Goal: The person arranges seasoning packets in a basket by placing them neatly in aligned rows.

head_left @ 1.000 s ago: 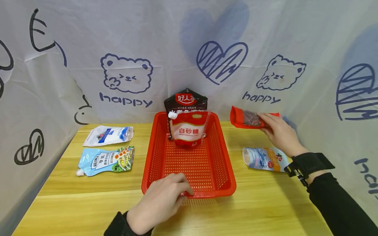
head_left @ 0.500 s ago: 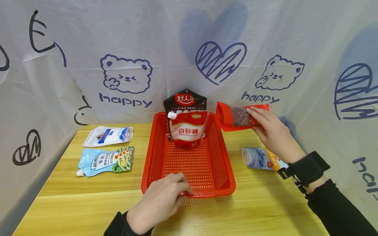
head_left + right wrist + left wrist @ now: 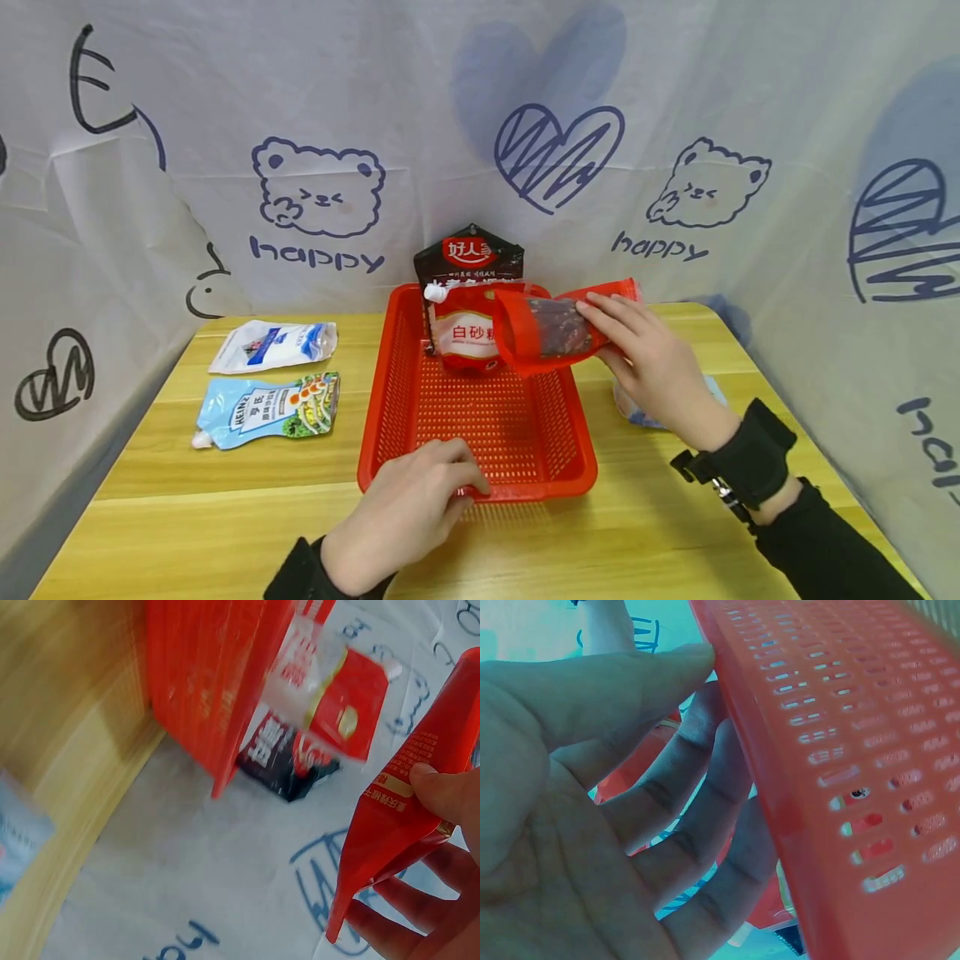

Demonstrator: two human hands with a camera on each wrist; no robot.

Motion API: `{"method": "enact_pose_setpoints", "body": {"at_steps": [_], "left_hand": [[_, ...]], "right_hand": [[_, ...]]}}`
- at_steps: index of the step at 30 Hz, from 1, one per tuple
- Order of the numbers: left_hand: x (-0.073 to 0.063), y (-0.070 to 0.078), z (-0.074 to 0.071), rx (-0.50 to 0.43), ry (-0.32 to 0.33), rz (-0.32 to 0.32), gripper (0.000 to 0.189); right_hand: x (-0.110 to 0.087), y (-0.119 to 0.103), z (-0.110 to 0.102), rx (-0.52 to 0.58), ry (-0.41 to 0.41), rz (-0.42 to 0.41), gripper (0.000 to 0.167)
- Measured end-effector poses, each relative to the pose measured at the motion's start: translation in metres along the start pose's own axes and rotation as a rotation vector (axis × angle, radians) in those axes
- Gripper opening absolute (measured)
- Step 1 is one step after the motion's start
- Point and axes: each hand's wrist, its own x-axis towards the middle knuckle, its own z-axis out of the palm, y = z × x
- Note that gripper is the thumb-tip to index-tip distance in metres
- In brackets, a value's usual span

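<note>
My left hand (image 3: 416,508) grips the near rim of a red perforated plastic basket (image 3: 577,450), thumb and fingertips at its edge in the left wrist view. My right hand (image 3: 652,358) holds a red pouch (image 3: 405,795) with a see-through window showing dark dried contents, thumb on one face and fingers on the other. The pouch is above the basket's right side and overlaps the sugar bag in the head view. Inside the basket, at the back, a red-and-white sugar bag (image 3: 461,333) with a white spout leans before a black seasoning packet (image 3: 450,258).
Left of the basket on the wooden table (image 3: 225,517) lie a white-and-blue pouch (image 3: 273,346) and a light blue Heinz pouch (image 3: 266,408) with a spout. A blue-and-white pouch (image 3: 626,407) is partly hidden beneath my right hand. A white cloth (image 3: 435,100) with drawings stands behind.
My right hand has carried the red pouch leftward from the table's right side to over the basket. My left hand and the basket have stayed in place.
</note>
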Motion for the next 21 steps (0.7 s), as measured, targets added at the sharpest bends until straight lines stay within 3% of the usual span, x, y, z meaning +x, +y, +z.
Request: {"method": "enact_pose_setpoints", "body": {"at_steps": [6, 10, 14, 16, 21], "left_hand": [[-0.001, -0.001, 0.0, -0.062, 0.036, -0.039, 0.02], [-0.001, -0.001, -0.003, -0.153, 0.106, -0.14, 0.041], [0.001, 0.0, -0.011, -0.342, 0.213, -0.298, 0.073], [0.003, -0.002, -0.016, -0.454, 0.254, -0.347, 0.084], [0.011, -0.012, -0.026, -0.679, 0.273, -0.376, 0.087]], "right_hand": [[0.0, -0.02, 0.01, 0.036, -0.013, -0.02, 0.072], [-0.001, -0.03, 0.014, 0.052, -0.023, -0.037, 0.072], [-0.001, -0.038, 0.019, 0.065, -0.026, -0.049, 0.07], [-0.001, -0.042, 0.021, 0.076, -0.024, -0.053, 0.07], [-0.002, -0.052, 0.028, 0.103, -0.035, -0.06, 0.069]]}}
